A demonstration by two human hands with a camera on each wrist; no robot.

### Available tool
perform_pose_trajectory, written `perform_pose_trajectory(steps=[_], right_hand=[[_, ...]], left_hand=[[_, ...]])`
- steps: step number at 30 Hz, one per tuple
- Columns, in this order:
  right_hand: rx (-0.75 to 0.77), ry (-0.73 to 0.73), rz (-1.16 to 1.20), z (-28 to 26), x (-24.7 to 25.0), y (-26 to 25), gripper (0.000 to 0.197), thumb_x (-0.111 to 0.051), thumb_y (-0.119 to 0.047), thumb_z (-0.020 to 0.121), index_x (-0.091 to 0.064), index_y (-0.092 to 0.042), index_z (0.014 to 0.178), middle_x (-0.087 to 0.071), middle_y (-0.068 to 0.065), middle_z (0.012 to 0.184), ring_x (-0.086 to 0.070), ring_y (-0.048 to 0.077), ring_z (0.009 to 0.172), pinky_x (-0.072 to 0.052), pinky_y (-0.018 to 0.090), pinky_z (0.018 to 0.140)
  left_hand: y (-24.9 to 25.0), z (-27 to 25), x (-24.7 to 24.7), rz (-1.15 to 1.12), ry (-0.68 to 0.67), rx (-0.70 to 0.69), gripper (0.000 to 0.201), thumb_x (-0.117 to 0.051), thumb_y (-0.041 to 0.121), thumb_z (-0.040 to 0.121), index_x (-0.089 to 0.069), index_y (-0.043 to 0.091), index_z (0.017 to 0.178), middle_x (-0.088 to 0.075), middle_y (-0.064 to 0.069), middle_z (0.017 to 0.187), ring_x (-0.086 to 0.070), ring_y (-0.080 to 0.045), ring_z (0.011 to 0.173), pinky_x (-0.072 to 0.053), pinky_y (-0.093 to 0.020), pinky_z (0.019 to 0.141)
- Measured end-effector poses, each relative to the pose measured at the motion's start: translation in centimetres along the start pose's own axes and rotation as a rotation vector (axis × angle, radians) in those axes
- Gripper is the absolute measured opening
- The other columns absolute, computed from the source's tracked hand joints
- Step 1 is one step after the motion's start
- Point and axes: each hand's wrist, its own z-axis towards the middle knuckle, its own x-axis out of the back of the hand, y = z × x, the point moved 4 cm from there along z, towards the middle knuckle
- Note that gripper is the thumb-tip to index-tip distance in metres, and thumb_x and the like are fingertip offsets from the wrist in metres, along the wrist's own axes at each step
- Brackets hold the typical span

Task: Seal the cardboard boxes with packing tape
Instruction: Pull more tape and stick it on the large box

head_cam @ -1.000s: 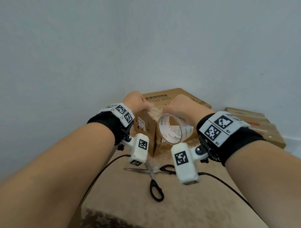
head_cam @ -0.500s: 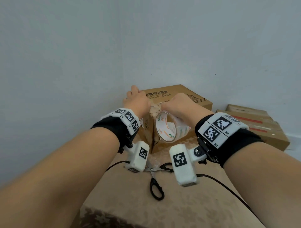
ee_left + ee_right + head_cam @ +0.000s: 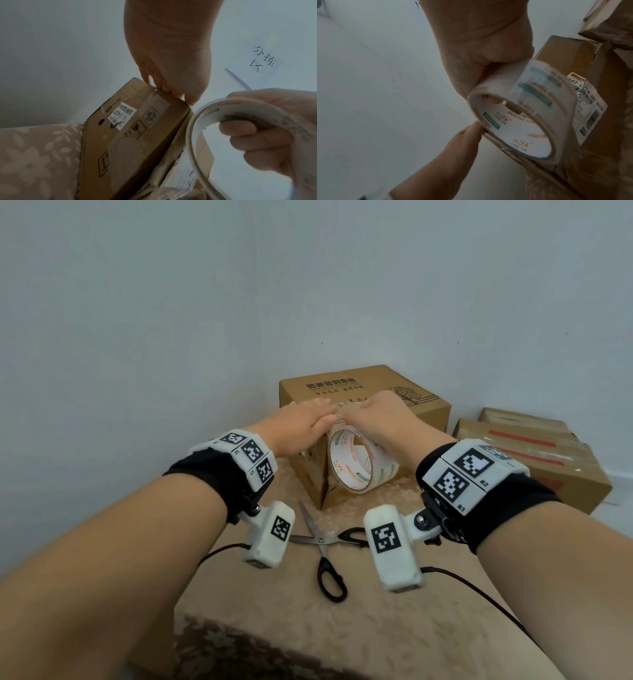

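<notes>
Left hand (image 3: 301,424) flattening since earlier, now pressing tape end onto small box (image 3: 130,135) top; right hand (image 3: 380,422) gripping tape roll (image 3: 356,463), keeping strip taut

patterned beige surface (image 3: 376,621), scissors (image 3: 323,546), box (image 3: 313,474)

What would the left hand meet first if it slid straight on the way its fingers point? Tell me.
Probably the larger printed box behind: the left hand lies flat on the small box, fingers pointing toward it. Depth is unclear.
</notes>
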Motion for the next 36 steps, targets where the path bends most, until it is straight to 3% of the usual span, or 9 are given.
perform_pose_trajectory(steps=[5,7,11,15,17,21,25,30,36], right_hand=[[-0.063,-0.079,-0.011,-1.0,-1.5,2.4,0.02,-0.055,-0.026,0.094,-0.047,-0.021,0.076,-0.047,-0.004,0.067,-0.046,0.006,0.049,-0.037,0.015,0.043],[-0.12,-0.138,0.005,-2.0,-2.5,3.8,0.021,-0.051,-0.031,0.097,-0.049,-0.018,0.08,-0.051,0.0,0.07,-0.05,0.012,0.054,-0.041,0.021,0.054],[-0.107,0.0,0.156,-2.5,-2.7,4.7,0.027,-0.054,-0.035,0.094,-0.048,-0.016,0.076,-0.05,0.006,0.075,-0.046,0.02,0.067,-0.037,0.028,0.06],[-0.05,0.067,0.228,-2.6,-1.2,4.8,0.025,-0.051,-0.022,0.089,-0.066,-0.002,0.087,-0.054,0.009,0.076,-0.049,0.021,0.07,-0.04,0.031,0.065],[-0.031,0.06,0.193,-2.6,-0.7,5.0,0.027,-0.054,-0.02,0.087,-0.067,0.003,0.092,-0.057,0.009,0.074,-0.051,0.02,0.067,-0.042,0.03,0.064],[0.012,0.036,0.073,-2.3,-1.2,4.4,0.013,-0.058,-0.024,0.09,-0.056,-0.013,0.083,-0.057,-0.002,0.073,-0.05,0.01,0.061,-0.04,0.024,0.056],[-0.008,-0.046,-0.074,-2.0,-3.2,5.0,0.008,-0.053,-0.015,0.092,-0.054,-0.009,0.087,-0.053,0.002,0.074,-0.045,0.012,0.06,-0.038,0.024,0.053],[0.011,0.034,0.109,-2.6,-3.2,6.4,0.014,-0.055,-0.023,0.094,-0.055,-0.013,0.084,-0.055,0.001,0.075,-0.048,0.012,0.064,-0.036,0.025,0.054],[-0.009,-0.056,0.288,-2.8,-3.3,6.3,0.013,-0.053,-0.019,0.092,-0.062,-0.01,0.089,-0.049,0.006,0.069,-0.044,0.016,0.058,-0.032,0.022,0.046]], left_hand=[[0.2,0.4,-0.2,0.051,-0.039,0.026,0.052,-0.02,0.038,0.104,-0.021,0.016,0.151,-0.014,-0.002,0.159,-0.01,-0.014,0.147,-0.005,-0.037,0.117],[0.2,0.4,-0.5,0.089,-0.036,0.019,0.056,-0.022,0.043,0.103,-0.02,0.015,0.151,-0.014,-0.004,0.159,-0.011,-0.016,0.147,-0.007,-0.04,0.118],[0.2,1.0,-0.7,0.199,-0.036,0.023,0.073,-0.023,0.06,0.095,-0.018,0.012,0.151,-0.012,-0.006,0.159,-0.012,-0.02,0.147,-0.009,-0.045,0.118],[0.6,1.6,-0.8,0.327,-0.035,0.021,0.079,-0.026,0.065,0.092,-0.023,0.01,0.149,-0.021,-0.012,0.156,-0.022,-0.026,0.143,-0.016,-0.044,0.116],[0.7,1.5,-0.8,0.355,-0.025,0.024,0.08,-0.029,0.066,0.091,-0.029,0.009,0.147,-0.03,-0.016,0.152,-0.028,-0.029,0.139,-0.022,-0.044,0.114],[0.8,1.4,-0.9,0.4,-0.015,0.014,0.081,-0.03,0.069,0.087,-0.039,0.007,0.139,-0.041,-0.019,0.142,-0.038,-0.03,0.13,-0.032,-0.043,0.108],[0.9,1.1,-0.7,0.388,-0.016,0.013,0.078,-0.031,0.068,0.088,-0.042,0.007,0.136,-0.044,-0.018,0.139,-0.041,-0.031,0.128,-0.032,-0.042,0.106],[2.0,0.4,-0.8,0.443,0.144,0.006,0.062,-0.035,0.062,0.092,-0.054,0.008,0.116,-0.057,-0.011,0.118,-0.054,-0.027,0.106,-0.046,-0.037,0.083],[0.8,0.2,-1.6,0.291,0.11,-0.032,0.069,-0.04,0.056,0.093,-0.034,0.009,0.144,-0.033,-0.009,0.152,-0.029,-0.024,0.14,-0.031,-0.041,0.111]])
